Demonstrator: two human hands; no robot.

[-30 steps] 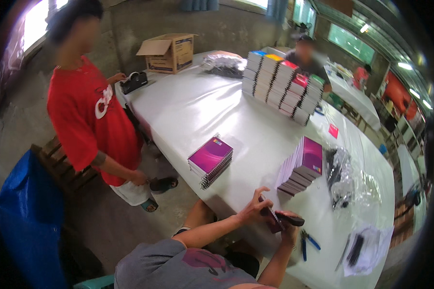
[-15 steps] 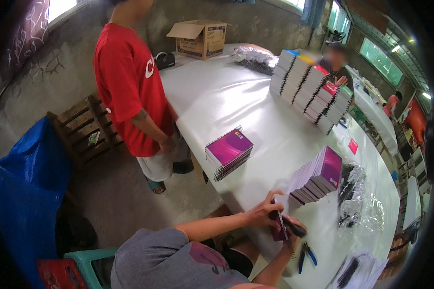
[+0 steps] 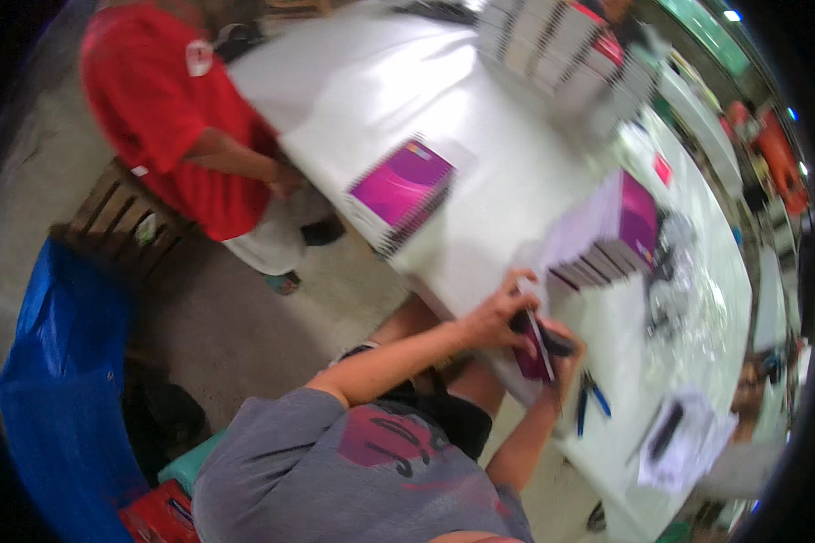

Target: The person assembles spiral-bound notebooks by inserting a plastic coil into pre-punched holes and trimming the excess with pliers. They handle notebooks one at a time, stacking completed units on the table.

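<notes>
My left hand grips a small purple notebook from its upper left side, fingers closed on its cover. The notebook is held on edge, over the near edge of the white table. At its right side my right hand is closed around a dark, rounded object, pressed close to the notebook; blur hides what kind it is. Pliers with blue handles lie on the table just right of my right hand. Beyond my hands stands a row of purple-covered notebooks.
A stack of purple spiral notebooks sits farther left. Clear plastic with dark contents and white sheets with a black strip lie at right. Taller notebook stacks stand at the back. A person in red stands at the table's left.
The whole view has shifted and tilted downward, with blur. My hands stay together on the notebook, which appears turned slightly. The wire coil seen below my right hand no longer shows clearly.
</notes>
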